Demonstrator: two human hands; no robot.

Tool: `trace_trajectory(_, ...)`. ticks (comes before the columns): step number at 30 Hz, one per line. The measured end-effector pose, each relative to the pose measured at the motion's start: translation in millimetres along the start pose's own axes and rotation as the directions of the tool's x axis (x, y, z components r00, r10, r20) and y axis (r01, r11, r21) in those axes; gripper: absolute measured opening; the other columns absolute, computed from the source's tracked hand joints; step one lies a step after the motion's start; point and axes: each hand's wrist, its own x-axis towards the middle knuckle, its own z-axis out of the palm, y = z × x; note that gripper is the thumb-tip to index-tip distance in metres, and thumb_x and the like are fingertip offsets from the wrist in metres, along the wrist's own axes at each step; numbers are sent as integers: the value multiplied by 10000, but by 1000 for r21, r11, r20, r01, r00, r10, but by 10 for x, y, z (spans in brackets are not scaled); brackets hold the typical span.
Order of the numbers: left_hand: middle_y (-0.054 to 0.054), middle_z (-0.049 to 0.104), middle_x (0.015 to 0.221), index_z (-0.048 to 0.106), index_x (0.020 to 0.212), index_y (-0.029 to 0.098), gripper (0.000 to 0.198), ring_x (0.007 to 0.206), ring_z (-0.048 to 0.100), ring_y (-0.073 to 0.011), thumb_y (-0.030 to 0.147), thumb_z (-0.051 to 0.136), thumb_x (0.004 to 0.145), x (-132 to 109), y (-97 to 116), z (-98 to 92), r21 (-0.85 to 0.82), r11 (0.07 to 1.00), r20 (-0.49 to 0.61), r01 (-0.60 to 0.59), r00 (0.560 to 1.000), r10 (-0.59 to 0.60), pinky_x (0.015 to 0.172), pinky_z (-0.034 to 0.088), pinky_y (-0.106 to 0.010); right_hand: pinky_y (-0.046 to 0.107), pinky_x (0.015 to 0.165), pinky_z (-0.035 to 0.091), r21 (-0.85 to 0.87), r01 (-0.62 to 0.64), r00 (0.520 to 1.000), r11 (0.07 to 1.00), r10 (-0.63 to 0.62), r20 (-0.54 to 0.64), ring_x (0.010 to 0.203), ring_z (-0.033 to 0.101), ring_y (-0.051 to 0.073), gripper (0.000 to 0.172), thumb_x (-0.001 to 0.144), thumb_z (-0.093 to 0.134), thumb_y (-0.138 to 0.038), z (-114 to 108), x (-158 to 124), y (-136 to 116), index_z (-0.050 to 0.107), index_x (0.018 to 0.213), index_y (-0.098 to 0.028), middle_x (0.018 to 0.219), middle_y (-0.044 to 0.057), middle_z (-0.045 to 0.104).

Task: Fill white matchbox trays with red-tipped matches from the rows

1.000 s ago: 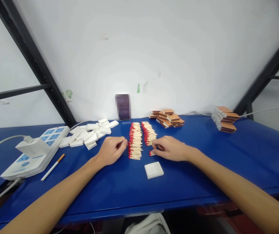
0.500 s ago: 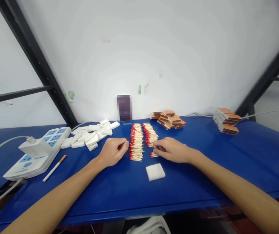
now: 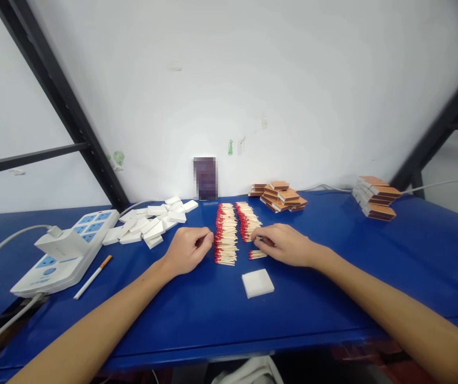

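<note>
Two rows of red-headed matches lie on the blue table, a longer left row [image 3: 226, 234] and a right row [image 3: 247, 220]. My left hand [image 3: 187, 249] rests beside the left row, fingers curled and thumb pressed to the index finger, with nothing visible in them. At the near end of the right row, my right hand [image 3: 280, 244] is closed in a pinch around a match, partly hidden by the fingers. Just below its fingertips is a small group of matches [image 3: 257, 255]. Nearer to me lies a white matchbox tray [image 3: 258, 283].
Left are a heap of white trays [image 3: 152, 226], a cigarette [image 3: 93, 277] and a power strip [image 3: 69, 256] with a plugged-in charger. Brown matchbox sleeves [image 3: 282, 197] are piled at the back, with a stack of matchboxes [image 3: 376, 197] farther right. A blurred dark object [image 3: 206, 178] leans against the wall.
My right hand has lifted slightly away from the small match group toward the near end of the right row, uncovering more of those matches. My left hand keeps its pose.
</note>
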Motion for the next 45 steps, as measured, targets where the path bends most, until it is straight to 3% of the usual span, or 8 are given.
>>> trace_trajectory(5, 27, 521, 549, 587, 672, 162, 375, 487, 463, -98, 258, 404, 986, 10, 12, -2, 1, 1000, -3, 1, 1000, -1, 535, 323, -247, 262, 658, 335, 13, 17, 1000, 1000, -17, -9, 742, 614, 166, 240, 961, 466, -244, 6, 4, 16, 698, 1015, -221, 842, 22, 715)
trace_trajectory(13, 27, 527, 554, 591, 685, 165, 371, 488, 470, -99, 267, 408, 991, 6, 9, 6, -1, 1000, -4, 0, 1000, 0, 535, 323, -249, 267, 668, 348, 1, 38, 999, 999, -38, -16, 741, 618, 189, 276, 968, 458, -271, 28, 7, 24, 726, 1010, -219, 831, 54, 727)
trace_trajectory(23, 30, 500, 551, 592, 693, 167, 380, 490, 444, -102, 280, 401, 1001, -9, -17, 9, 3, 1000, 3, 2, 1000, -2, 539, 315, -257, 260, 587, 271, 37, 35, 999, 999, -34, -7, 537, 425, 122, 292, 960, 456, -263, 23, 15, 24, 638, 741, -199, 591, -13, 559)
trace_trajectory(35, 29, 495, 542, 587, 685, 170, 382, 481, 440, -107, 284, 400, 999, -11, -12, 9, 3, 1000, 11, -4, 1000, 4, 528, 314, -258, 252, 581, 274, 36, -32, 999, 999, 32, -8, 563, 477, 122, 180, 919, 525, -266, 6, 4, 31, 695, 886, -214, 636, -15, 608)
trace_trajectory(45, 33, 483, 542, 588, 695, 167, 370, 482, 441, -104, 273, 404, 998, -7, -11, 9, 4, 1000, 13, -6, 1000, 6, 535, 313, -256, 248, 571, 255, 49, -22, 1000, 999, 22, -9, 559, 448, 111, 193, 906, 531, -265, 3, 2, 11, 643, 765, -195, 619, -23, 569)
